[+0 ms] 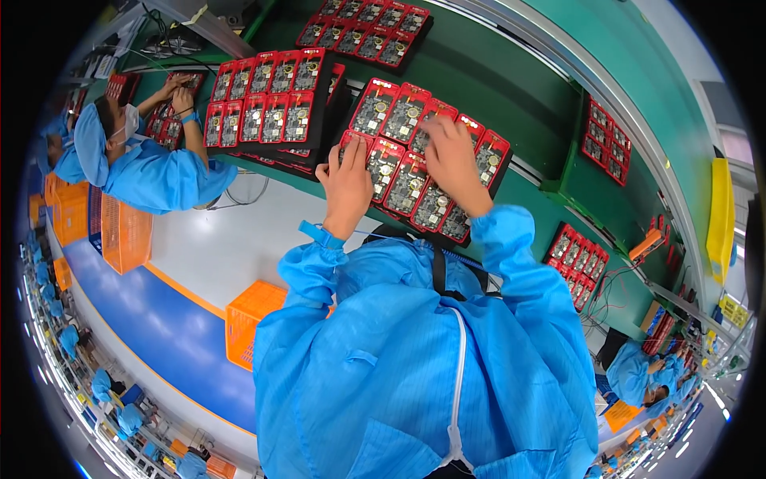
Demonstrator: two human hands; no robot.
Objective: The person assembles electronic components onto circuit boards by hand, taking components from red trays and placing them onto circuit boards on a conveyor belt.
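Note:
In front of me a black tray (499, 177) holds two rows of red-framed circuit boards (408, 188). My left hand (349, 185) lies at the tray's left edge, its fingers stretched over the near-left board and the thumb apart; a blue wrist strap (321, 235) circles that wrist. Over the middle of the far row is my right hand (456, 164). Its fingertips are smeared by motion above a board (405, 112) and its neighbour, and whether they hold anything small is hidden.
Stacked trays of red-framed boards (263, 96) stand to the left, with another tray (365, 30) farther back. More boards (576, 263) lie at the right. A co-worker (155, 164) works at the far left. An orange crate (249, 319) stands on the floor behind my left arm.

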